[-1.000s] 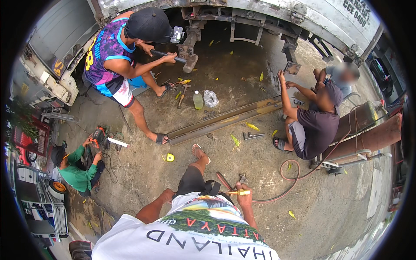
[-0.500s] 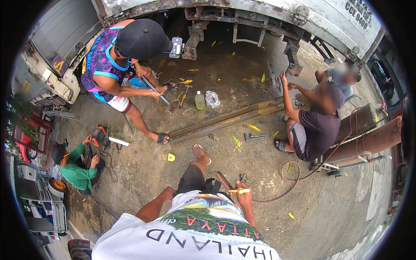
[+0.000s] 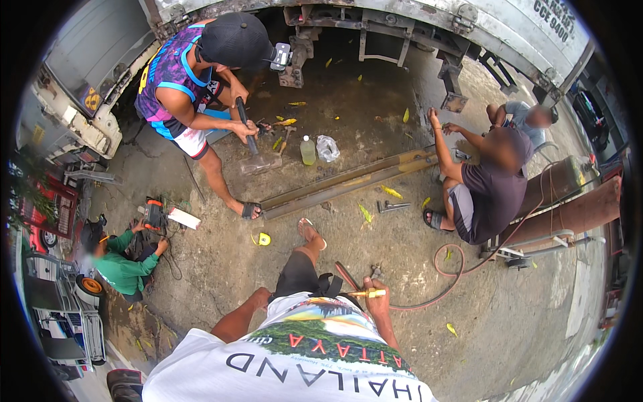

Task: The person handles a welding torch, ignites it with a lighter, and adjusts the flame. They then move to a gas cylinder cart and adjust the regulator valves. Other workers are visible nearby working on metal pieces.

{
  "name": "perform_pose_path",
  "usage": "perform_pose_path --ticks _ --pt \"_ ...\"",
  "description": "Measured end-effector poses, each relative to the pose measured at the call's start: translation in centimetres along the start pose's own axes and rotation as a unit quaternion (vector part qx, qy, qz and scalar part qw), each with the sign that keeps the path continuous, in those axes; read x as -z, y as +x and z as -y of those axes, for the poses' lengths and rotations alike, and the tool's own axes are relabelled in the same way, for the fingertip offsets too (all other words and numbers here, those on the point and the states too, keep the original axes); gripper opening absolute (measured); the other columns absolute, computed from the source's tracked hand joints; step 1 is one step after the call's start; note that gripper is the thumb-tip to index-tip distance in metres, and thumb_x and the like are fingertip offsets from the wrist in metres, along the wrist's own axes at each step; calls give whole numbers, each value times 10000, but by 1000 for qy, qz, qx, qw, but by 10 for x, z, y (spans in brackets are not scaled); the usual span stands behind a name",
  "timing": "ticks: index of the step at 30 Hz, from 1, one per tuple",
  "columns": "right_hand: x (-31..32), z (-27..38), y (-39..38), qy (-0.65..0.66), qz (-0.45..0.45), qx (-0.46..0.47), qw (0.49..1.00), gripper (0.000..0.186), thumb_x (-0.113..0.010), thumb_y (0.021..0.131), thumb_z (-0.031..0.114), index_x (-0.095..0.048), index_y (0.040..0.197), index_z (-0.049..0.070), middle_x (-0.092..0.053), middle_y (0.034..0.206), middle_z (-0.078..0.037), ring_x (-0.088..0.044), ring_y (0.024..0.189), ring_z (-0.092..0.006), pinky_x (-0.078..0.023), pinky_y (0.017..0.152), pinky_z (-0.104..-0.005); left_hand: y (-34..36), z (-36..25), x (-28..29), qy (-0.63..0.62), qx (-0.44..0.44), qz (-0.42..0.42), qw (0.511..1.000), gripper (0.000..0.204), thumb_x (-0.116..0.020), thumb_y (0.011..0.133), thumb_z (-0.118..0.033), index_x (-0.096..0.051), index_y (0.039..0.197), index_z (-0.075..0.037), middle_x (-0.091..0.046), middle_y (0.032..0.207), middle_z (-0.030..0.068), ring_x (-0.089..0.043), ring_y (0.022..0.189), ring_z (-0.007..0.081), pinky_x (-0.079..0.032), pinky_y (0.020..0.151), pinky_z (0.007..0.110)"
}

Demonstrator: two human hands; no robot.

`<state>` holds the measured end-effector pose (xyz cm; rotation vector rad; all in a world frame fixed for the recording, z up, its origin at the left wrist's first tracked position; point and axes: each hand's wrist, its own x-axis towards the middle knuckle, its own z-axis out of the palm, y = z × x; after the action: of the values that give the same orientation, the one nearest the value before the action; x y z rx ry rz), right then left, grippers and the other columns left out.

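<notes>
In my right hand (image 3: 378, 303) is a brass-coloured gas torch (image 3: 367, 293), held at my right hip with the fingers wrapped round it. A reddish hose (image 3: 429, 305) runs over the concrete beside that hand. My left hand (image 3: 259, 299) rests by my left hip; its fingers are too hidden to judge. Ahead of my foot lies a long rusty steel channel (image 3: 348, 182). At its left end a standing person in a patterned vest grips a sledgehammer (image 3: 261, 162) with both hands, its head low near the ground.
A person in a dark shirt (image 3: 492, 191) squats by the channel's right end, another behind. Someone in green (image 3: 124, 264) crouches left by an orange power tool (image 3: 154, 213). Around lie a yellow tape measure (image 3: 263, 239), a bottle (image 3: 308, 151) and a hammer (image 3: 286, 139). Gas cylinders (image 3: 569, 213) lean on a cart.
The standing person has shifted right, and the sledgehammer's head now shows near the ground. The person in green has lowered the orange tool and moved a hand off it. My hands stay put.
</notes>
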<state>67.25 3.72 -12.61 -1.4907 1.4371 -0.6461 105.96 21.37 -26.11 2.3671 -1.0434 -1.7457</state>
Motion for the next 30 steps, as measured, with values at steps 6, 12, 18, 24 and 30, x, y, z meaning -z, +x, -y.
perform_pose_path --ticks 6,12,18,24,30 --pt "1 4 -1 1 -6 -8 1000 585 -589 977 490 -549 711 -30 -502 611 -162 -458 597 -217 -401 571 -430 -4 -13 4 -86 35 -18 996 342 -739 862 -289 -745 848 52 -715 758 164 -729 663 218 -622 596 375" --pt "1 3 1 -11 -7 10 1000 561 -597 978 472 -575 722 -27 -519 612 -157 -476 594 -215 -408 575 -423 -2 -5 4 -14 -48 -12 999 358 -753 853 -303 -741 888 54 -721 795 161 -735 716 226 -633 634 384" --pt "-1 8 1 -16 -5 -12 1000 548 -601 971 458 -563 727 -31 -517 623 -184 -473 607 -221 -407 576 -434 -1 -1 4 -24 -63 0 998 376 -742 859 -350 -747 887 25 -727 800 147 -730 708 233 -635 635 387" --pt "-2 9 -1 -2 6 -22 1000 524 -607 971 430 -567 741 -38 -533 634 -192 -488 614 -226 -420 587 -436 4 15 -2 -22 -71 -17 997 374 -723 870 -369 -754 873 4 -726 781 133 -727 684 220 -633 616 377" --pt "-3 15 -3 -21 14 -23 999 524 -608 973 431 -574 742 -38 -543 638 -198 -487 609 -228 -423 590 -437 7 15 -2 -15 -47 -9 999 365 -719 883 -362 -757 878 2 -716 754 133 -722 657 225 -631 603 379"
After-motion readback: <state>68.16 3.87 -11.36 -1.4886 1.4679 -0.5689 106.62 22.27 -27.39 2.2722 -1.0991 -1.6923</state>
